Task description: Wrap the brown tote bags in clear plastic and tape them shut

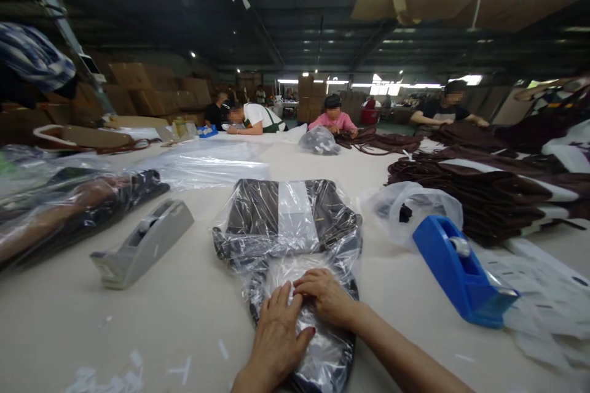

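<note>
A dark garment-like or bag-like item with a pale paper band (295,209) lies flat in a clear plastic bag (338,270) on the table in front of me. My left hand (281,334) rests flat on the wrinkled plastic, its fingers stretched out. Just right of it, my right hand (327,298) has its fingers bent and close together, the tips on the plastic near the middle. A grey tape dispenser (145,242) stands to the left of the bag. On the right is a blue tape dispenser (463,270).
Brown folded pieces (470,196) are stacked at the right, with white paper strips (544,301) nearer. Clear plastic sheets (207,163) and a plastic-wrapped bundle (74,209) lie left. Paper scraps (110,377) dot the front. Several people work across the table.
</note>
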Demonstrator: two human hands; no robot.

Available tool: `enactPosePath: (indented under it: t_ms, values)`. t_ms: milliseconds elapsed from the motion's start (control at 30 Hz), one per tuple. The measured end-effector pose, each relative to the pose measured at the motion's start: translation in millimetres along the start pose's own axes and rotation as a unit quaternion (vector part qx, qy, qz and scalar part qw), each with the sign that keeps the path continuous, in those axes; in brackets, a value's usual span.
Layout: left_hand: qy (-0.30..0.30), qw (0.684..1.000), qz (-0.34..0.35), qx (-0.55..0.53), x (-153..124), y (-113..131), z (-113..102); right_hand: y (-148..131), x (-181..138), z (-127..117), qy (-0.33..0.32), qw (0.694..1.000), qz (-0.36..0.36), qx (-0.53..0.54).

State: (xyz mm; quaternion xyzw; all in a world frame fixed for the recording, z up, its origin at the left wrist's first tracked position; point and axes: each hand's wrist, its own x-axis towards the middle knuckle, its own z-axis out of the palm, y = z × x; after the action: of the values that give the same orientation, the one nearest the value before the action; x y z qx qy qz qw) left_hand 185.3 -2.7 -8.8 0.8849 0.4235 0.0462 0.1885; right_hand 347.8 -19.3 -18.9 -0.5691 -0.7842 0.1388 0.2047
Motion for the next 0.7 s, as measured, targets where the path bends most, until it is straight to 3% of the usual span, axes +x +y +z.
enactPosePath:
  t_ms: [133,267,367,533,600,700]
  values:
    - [0.013,1.000,0.026,0.000,-1,-6,-4,-1,-3,5,0.035,0.998,0.039,-0.034]
    - [0.146,0.982,0.106,0.047,-12,-5,-2,-5,-5,8,0.023,0.997,0.037,-0.064]
    - [0.239,0.951,0.173,0.097,-20,-2,20,-3,-4,8,0.032,0.997,0.035,-0.067]
    - [0.300,0.933,0.156,0.123,-23,-5,52,1,-2,1,0.039,0.999,0.025,-0.020]
    - [0.304,0.929,0.161,0.134,-22,-8,51,3,-16,-15,0.109,0.994,0.022,-0.006]
    - [0.299,0.913,0.207,0.187,-20,-14,42,21,-63,-61,0.285,0.955,0.057,-0.059]
